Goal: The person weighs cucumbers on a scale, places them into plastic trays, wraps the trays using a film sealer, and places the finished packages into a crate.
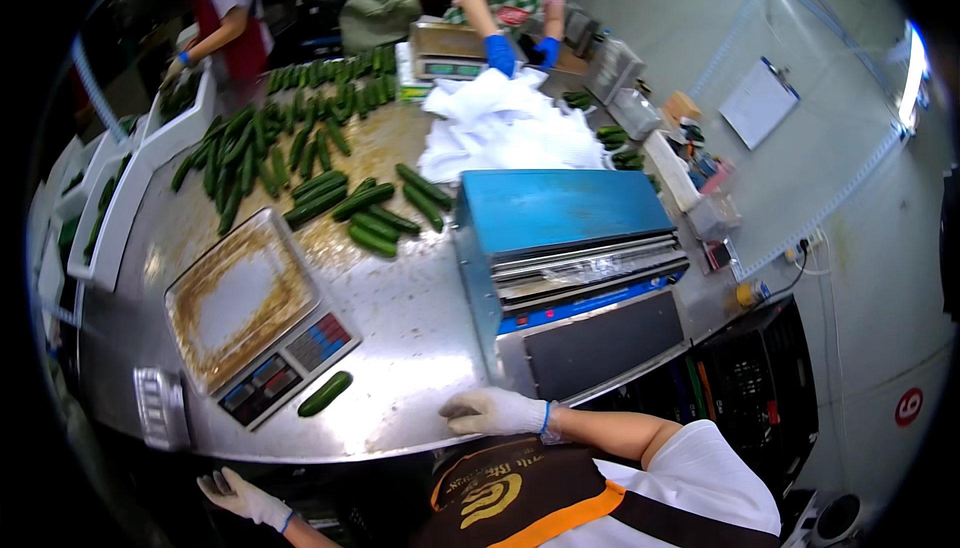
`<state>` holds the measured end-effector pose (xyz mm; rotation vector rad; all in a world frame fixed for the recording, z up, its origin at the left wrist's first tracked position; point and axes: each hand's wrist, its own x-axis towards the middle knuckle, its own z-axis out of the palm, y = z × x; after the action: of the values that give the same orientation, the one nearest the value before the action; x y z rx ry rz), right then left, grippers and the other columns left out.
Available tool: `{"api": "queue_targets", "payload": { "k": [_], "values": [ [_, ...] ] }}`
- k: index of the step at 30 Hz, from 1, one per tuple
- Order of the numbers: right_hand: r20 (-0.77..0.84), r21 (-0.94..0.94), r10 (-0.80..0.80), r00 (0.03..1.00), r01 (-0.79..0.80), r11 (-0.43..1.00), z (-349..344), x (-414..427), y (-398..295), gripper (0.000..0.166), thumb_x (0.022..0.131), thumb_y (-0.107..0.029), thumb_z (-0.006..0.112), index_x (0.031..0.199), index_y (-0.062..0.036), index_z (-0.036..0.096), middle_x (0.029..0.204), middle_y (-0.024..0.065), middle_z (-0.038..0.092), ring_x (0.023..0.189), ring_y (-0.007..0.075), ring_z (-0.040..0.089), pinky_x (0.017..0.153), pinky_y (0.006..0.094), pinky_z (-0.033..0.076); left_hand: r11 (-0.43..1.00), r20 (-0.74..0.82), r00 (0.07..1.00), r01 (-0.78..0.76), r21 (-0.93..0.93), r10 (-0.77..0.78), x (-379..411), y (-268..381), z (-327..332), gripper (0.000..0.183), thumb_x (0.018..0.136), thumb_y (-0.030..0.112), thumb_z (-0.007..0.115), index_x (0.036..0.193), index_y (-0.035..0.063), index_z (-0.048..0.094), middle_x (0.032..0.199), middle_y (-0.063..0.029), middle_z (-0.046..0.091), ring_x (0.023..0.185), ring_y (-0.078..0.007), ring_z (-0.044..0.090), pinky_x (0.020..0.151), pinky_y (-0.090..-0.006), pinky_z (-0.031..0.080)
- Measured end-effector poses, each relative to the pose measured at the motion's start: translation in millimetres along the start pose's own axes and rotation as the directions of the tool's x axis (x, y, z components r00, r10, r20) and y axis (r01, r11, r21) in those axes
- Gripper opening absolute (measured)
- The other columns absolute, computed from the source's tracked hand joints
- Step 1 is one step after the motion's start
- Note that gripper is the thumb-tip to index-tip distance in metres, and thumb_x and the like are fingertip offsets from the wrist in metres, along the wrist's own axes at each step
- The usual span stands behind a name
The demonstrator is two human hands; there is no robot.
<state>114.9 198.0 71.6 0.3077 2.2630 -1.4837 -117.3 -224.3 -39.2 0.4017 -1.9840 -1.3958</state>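
My left hand (244,499), in a white work glove, is below the front edge of the steel table (405,338). Its fingers are spread and nothing is in them. My right hand (491,411), also gloved, is at the table's front edge, left of the film wrapping machine (562,210). Its back faces me and its fingers are bent, so its palm is hidden. Between the hands, farther in, a single cucumber (325,393) lies beside a digital scale (240,304) with a stained pan. Left of the scale stand nested clear plastic trays (161,409).
Many loose cucumbers (322,195) cover the table's back left. White foam boxes (112,240) line the left edge. Behind the wrapping machine lies a white foam-net heap (510,132). A co-worker's blue-gloved hand (500,54) touches it. Black crates (757,390) stand at right.
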Motion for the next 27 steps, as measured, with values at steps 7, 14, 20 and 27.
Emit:
{"api": "queue_targets", "payload": {
  "k": [7, 14, 20, 27],
  "values": [
    [-0.983, -0.112, -0.134, 0.128, 0.164, 0.980, -146.0, -138.8, 64.4, 0.032, 0.094, -0.011, 0.062, 0.123, 0.0024, 0.060, 0.114, 0.0144, 0.066, 0.103, 0.0219, 0.064, 0.091, 0.0325, 0.051, 0.977, 0.780, 0.606, 0.029, -0.213, 0.152, -195.4, 119.3, 86.4, 0.048, 0.092, 0.001, 0.062, 0.137, -0.0005, 0.048, 0.130, -0.0152, 0.056, 0.115, -0.0244, 0.057, 0.099, -0.0341, 0.047],
    [-0.897, 0.441, 0.438, 0.050, 0.142, 0.886, -300.1, -252.5, 317.4, 0.060, 0.100, -0.044, 0.051, 0.131, 0.0076, 0.055, 0.124, 0.0170, 0.063, 0.113, 0.0241, 0.058, 0.100, 0.0359, 0.043, 0.975, 0.989, 0.084, 0.195, 0.104, -0.123, -378.9, 177.5, 110.9, 0.082, 0.083, 0.022, 0.076, 0.147, -0.0033, 0.032, 0.134, -0.0238, 0.052, 0.124, -0.0289, 0.052, 0.102, -0.0365, 0.044],
    [-0.763, 0.646, 0.468, 0.445, 0.523, 0.556, -309.2, -213.1, 315.6, 0.046, 0.099, -0.043, 0.055, 0.123, -0.0049, 0.063, 0.112, 0.0078, 0.067, 0.098, 0.0183, 0.063, 0.089, 0.0337, 0.050, 0.961, 0.956, 0.190, 0.205, 0.186, -0.226, -381.2, 185.8, 119.5, 0.071, 0.090, 0.021, 0.066, 0.147, -0.0051, 0.033, 0.136, -0.0229, 0.051, 0.123, -0.0284, 0.052, 0.105, -0.0351, 0.041],
    [-0.855, 0.374, 0.240, 0.460, 0.224, 0.900, -291.5, -181.6, 286.5, 0.045, 0.100, -0.036, 0.052, 0.123, 0.0022, 0.062, 0.115, 0.0150, 0.066, 0.109, 0.0238, 0.058, 0.100, 0.0351, 0.042, 0.935, 0.847, 0.396, 0.130, 0.330, -0.354, -322.7, 87.1, 109.7, 0.065, 0.094, 0.033, 0.065, 0.139, -0.0088, 0.044, 0.128, -0.0237, 0.058, 0.113, -0.0283, 0.058, 0.096, -0.0370, 0.047]
  ]
}}
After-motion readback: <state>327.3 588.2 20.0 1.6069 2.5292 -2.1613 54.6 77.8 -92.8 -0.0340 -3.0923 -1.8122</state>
